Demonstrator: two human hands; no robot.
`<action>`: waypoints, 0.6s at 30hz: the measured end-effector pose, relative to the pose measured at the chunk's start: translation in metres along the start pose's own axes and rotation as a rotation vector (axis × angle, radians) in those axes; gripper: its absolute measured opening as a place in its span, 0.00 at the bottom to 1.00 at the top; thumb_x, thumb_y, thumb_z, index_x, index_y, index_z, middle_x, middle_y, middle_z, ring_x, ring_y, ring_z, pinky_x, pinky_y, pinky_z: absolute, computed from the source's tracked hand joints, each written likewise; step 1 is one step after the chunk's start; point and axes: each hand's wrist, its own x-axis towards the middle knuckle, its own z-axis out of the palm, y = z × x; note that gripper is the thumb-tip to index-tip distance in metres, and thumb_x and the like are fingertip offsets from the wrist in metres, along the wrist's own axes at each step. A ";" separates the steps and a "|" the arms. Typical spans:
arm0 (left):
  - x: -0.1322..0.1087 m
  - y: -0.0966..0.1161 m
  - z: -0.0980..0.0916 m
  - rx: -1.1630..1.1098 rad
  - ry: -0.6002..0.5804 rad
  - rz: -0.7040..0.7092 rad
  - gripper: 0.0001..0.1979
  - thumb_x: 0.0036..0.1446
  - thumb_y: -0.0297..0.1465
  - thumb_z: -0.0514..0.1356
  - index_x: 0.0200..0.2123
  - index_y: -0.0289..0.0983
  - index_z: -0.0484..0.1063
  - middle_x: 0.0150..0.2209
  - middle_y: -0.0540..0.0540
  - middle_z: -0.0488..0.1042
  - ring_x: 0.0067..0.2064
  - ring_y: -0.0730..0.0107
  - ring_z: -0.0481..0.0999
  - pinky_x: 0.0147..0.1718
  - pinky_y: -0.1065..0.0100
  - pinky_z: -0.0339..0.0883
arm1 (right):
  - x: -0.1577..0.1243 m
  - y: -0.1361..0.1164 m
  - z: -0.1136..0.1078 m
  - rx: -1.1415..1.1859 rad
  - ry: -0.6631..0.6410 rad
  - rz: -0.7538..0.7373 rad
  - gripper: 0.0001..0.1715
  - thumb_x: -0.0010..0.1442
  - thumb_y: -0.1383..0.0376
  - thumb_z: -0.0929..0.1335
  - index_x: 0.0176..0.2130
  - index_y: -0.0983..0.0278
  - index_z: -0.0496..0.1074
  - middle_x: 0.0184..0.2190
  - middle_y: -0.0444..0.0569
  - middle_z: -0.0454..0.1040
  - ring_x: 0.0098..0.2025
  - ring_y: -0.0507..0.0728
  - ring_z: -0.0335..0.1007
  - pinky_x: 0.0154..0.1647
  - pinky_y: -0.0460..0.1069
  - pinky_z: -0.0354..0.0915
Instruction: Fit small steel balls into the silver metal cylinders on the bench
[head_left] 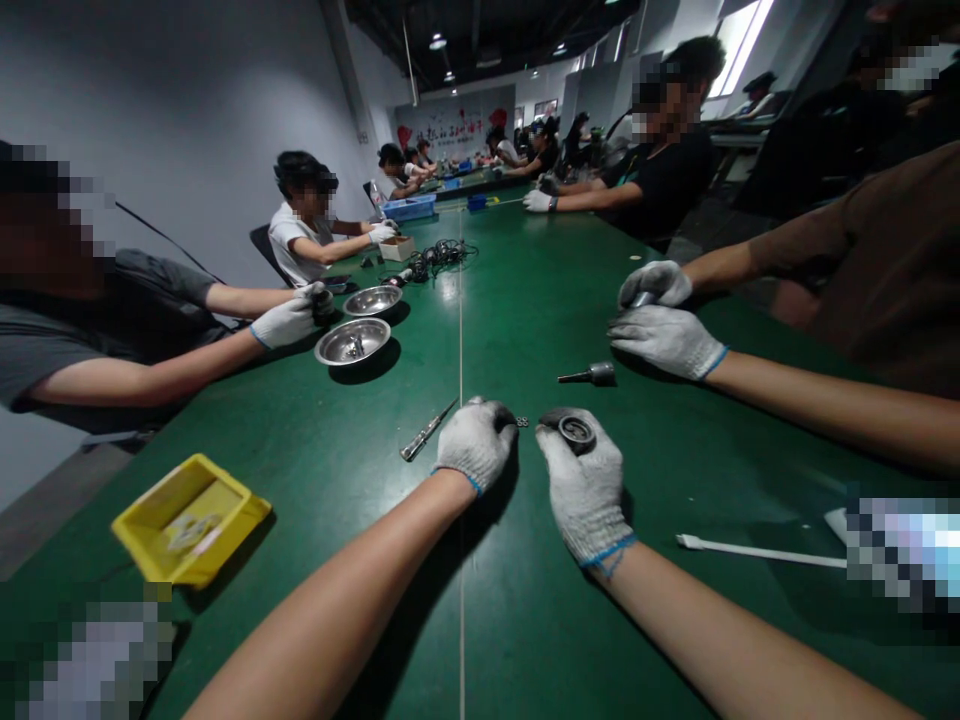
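Both my hands wear grey knit gloves and rest on a long green table (525,300). My right hand (585,485) is closed round a round metal part (576,430) with a ring-shaped top. My left hand (476,442) is curled shut just left of it, its fingertips by some tiny dark pieces (521,421); what it holds, if anything, is hidden. A slim metal tool (427,432) lies left of my left hand.
A yellow tray (187,520) sits near left. Two steel bowls (352,342) stand before a co-worker at left. A metal cylinder part (592,375) lies by another person's gloved hands (664,335) at right. A white stick (757,550) lies near right. Cables lie farther up.
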 end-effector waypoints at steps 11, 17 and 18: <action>-0.044 -0.023 -0.004 -0.506 0.176 -0.016 0.07 0.63 0.29 0.61 0.37 0.37 0.80 0.37 0.46 0.82 0.40 0.64 0.81 0.44 0.65 0.75 | -0.006 -0.006 0.002 -0.067 -0.199 -0.031 0.14 0.55 0.54 0.72 0.36 0.62 0.79 0.34 0.53 0.84 0.37 0.63 0.80 0.40 0.55 0.75; -0.054 -0.019 -0.002 -0.556 0.325 0.111 0.07 0.64 0.31 0.60 0.38 0.39 0.79 0.36 0.46 0.80 0.39 0.66 0.79 0.43 0.66 0.74 | -0.004 -0.011 0.000 -0.075 -0.347 -0.006 0.15 0.55 0.53 0.72 0.32 0.62 0.80 0.31 0.53 0.84 0.34 0.63 0.81 0.36 0.54 0.75; -0.055 -0.019 -0.002 -0.544 0.338 0.130 0.07 0.65 0.31 0.60 0.38 0.39 0.79 0.36 0.47 0.79 0.39 0.66 0.79 0.43 0.66 0.73 | -0.004 -0.012 -0.001 -0.068 -0.367 0.001 0.14 0.55 0.54 0.72 0.31 0.62 0.79 0.30 0.53 0.84 0.33 0.63 0.80 0.35 0.53 0.75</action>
